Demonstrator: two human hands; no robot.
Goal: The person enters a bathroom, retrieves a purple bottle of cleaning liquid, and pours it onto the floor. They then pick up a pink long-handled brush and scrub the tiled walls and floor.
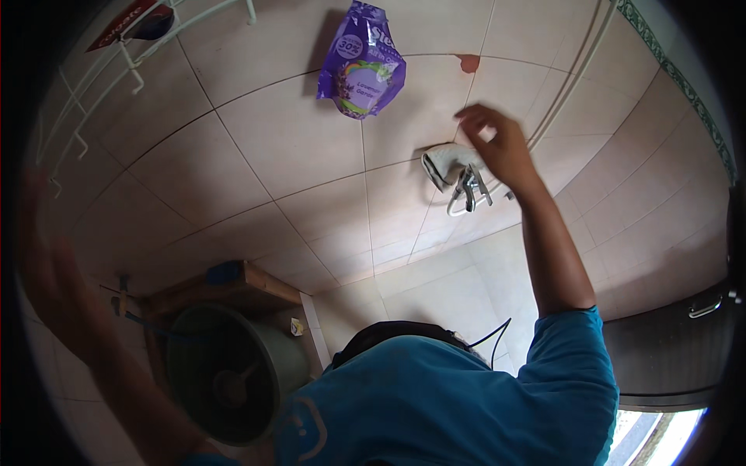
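My right hand [501, 147] is raised in front of the tiled wall, just above a chrome tap [469, 190] with a greyish cloth [444, 165] beside it. Its fingers are bent, with a gap between them and the thumb, and nothing shows in them. At the far left my left hand [50, 272] is lifted, blurred and in shadow, with thumb and fingers apart. A purple pouch [361, 66] is up on the wall, to the left of my right hand and apart from it. Nearest to my left hand is a white wire rack [78, 132].
A red and dark toothpaste package [132, 27] lies on the rack. Below, a large dark green bucket [287, 357] stands by a wooden stand [268, 287]. A white pipe [575, 81] runs down the wall. At the right is a dark door [660, 349] with a metal handle.
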